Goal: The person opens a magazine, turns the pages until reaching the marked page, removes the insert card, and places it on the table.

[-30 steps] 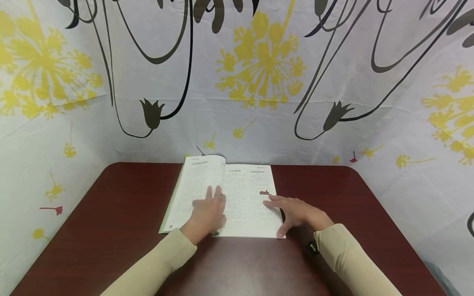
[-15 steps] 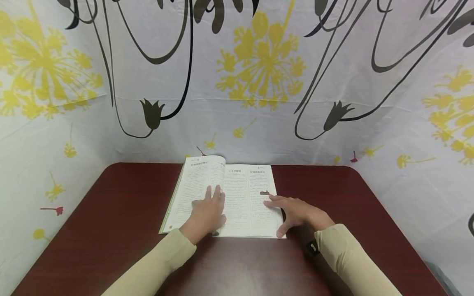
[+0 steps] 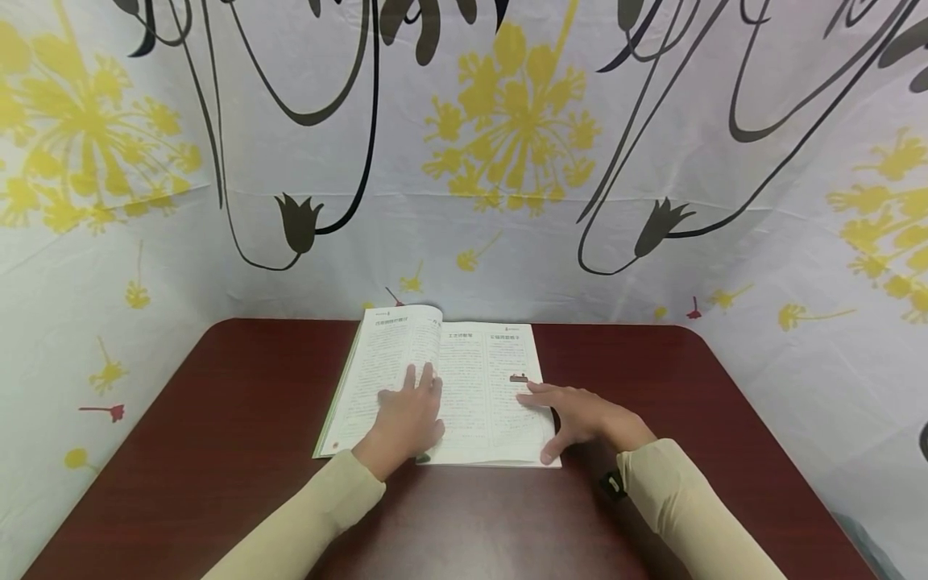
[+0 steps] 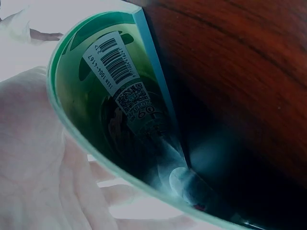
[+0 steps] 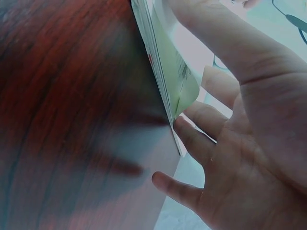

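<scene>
An open magazine (image 3: pixel 464 411) lies on the table, with printed columns on both pages and its left page bulging near the spine. My left hand (image 3: pixel 406 419) rests on the lower part of that left page beside the spine, fingers pointing away from me. My right hand (image 3: pixel 587 417) is spread at the right page's outer edge, thumb by the lower corner and fingertips over the page. In the left wrist view, a green cover (image 4: pixel 72 91) with a barcode curls up beside the left hand. The right wrist view has a finger touching the magazine's edge (image 5: pixel 165 91).
The dark red wooden table (image 3: pixel 181 435) extends around the magazine. Behind it and at both sides hangs a white cloth (image 3: pixel 464 242) printed with yellow and grey flowers. A dark band (image 3: pixel 612 485) is on the right wrist.
</scene>
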Motion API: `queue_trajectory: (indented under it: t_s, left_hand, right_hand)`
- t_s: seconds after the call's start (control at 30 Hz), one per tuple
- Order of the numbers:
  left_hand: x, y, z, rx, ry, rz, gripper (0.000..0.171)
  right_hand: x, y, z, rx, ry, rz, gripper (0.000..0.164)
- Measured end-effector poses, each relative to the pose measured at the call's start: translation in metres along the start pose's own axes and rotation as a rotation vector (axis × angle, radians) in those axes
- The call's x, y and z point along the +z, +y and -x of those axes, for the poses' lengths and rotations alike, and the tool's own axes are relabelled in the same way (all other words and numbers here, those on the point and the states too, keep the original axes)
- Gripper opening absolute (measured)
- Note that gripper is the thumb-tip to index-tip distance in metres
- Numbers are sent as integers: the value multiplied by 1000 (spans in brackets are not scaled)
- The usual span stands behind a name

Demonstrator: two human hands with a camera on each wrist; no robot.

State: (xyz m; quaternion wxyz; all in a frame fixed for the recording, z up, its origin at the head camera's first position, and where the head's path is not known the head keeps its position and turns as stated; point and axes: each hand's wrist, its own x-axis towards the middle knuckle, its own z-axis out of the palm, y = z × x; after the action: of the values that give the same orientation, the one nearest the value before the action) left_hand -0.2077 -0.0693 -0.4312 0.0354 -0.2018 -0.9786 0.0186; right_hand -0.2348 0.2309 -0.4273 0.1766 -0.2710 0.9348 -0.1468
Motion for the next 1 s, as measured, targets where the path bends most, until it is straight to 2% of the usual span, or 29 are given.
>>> queue_trajectory:
  t_s: [0.17,0.4,0.6,0.77,1.0]
  left_hand:
    - [5,2,-3,38,19,-20,61]
    - [11,11,-9,213,96,-60,70]
    - [9,15,-9,314,82,-71,89]
    - [7,16,-9,347,77,-101,98]
    - [9,17,-10,368,87,-98,95]
  right_hand:
    - [-2,-1,0,-10,9,6,97]
    - [-3,-2,-3,14,19,17,92]
    - [-2,-1,-5,33,13,8,88]
    - [-3,0,-6,42,24,-14,87]
    - [-2,1,-6,36,32,-17,87]
